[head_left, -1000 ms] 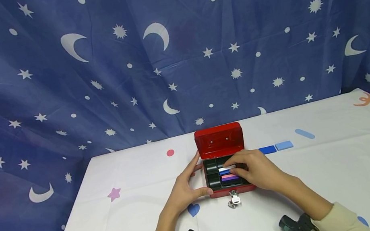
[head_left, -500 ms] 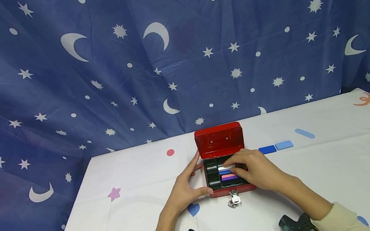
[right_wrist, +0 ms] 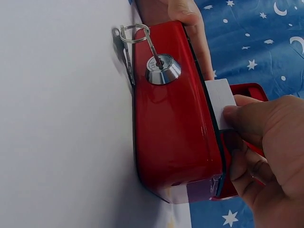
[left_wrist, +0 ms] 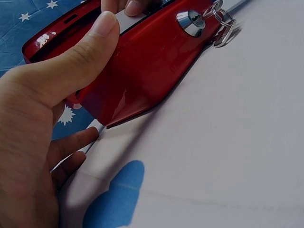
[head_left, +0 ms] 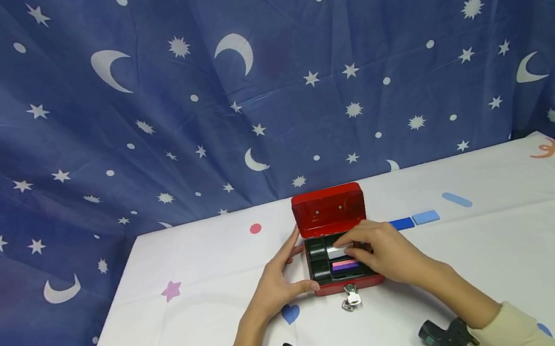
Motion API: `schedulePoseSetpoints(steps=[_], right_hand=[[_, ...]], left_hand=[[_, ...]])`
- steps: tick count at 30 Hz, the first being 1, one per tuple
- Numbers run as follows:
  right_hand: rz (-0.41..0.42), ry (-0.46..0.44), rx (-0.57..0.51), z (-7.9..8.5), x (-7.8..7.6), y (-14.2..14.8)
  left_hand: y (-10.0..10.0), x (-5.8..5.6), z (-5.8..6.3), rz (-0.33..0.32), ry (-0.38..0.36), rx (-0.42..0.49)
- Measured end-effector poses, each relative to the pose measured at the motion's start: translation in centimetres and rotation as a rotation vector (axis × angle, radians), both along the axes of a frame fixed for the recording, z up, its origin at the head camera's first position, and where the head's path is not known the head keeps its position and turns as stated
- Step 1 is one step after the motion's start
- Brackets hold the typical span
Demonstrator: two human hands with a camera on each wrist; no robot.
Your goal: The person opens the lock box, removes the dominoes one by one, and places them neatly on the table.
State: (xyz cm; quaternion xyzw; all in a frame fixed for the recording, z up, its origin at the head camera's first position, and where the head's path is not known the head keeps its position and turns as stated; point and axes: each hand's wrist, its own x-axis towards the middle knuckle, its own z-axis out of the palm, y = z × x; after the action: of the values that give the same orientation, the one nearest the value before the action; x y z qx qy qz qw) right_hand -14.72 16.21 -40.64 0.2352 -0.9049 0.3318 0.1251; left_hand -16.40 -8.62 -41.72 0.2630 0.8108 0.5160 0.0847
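A red cash box (head_left: 324,290) with its lid (head_left: 329,211) raised stands on the table, a black compartment tray (head_left: 320,270) inside. My left hand (head_left: 276,285) holds its left end, the thumb on the front corner and the index finger stretched toward the hinge. Between thumb and fingers, my right hand (head_left: 386,249) pinches a flat white rectangular piece (right_wrist: 220,99) over the tray. The piece stands partly above the front rim in the right wrist view. In front of it in the tray lie a pink and a purple strip (head_left: 345,267). The right hand covers the tray's right part.
Keys on a ring (right_wrist: 135,33) hang from the box's front lock (right_wrist: 163,69). Behind the right hand lie a dark blue rectangle (head_left: 403,224) and a light blue one (head_left: 425,217). The white tablecloth (head_left: 204,259) has printed shapes. A blue curtain (head_left: 261,77) rises behind the table.
The right hand has lifted slightly and shifted a little away from me. More of the piece's white face shows, and the blue strip beside it is no longer visible. The left hand stays put.
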Motion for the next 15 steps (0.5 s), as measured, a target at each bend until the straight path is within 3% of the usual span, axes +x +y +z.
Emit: schedulePoseSetpoints(steps=[15], right_hand=[[-0.056, 0.057, -0.016, 1.0, -0.6, 1.9]], left_hand=[[0.0, 0.0, 0.0, -0.007, 0.001, -0.007]])
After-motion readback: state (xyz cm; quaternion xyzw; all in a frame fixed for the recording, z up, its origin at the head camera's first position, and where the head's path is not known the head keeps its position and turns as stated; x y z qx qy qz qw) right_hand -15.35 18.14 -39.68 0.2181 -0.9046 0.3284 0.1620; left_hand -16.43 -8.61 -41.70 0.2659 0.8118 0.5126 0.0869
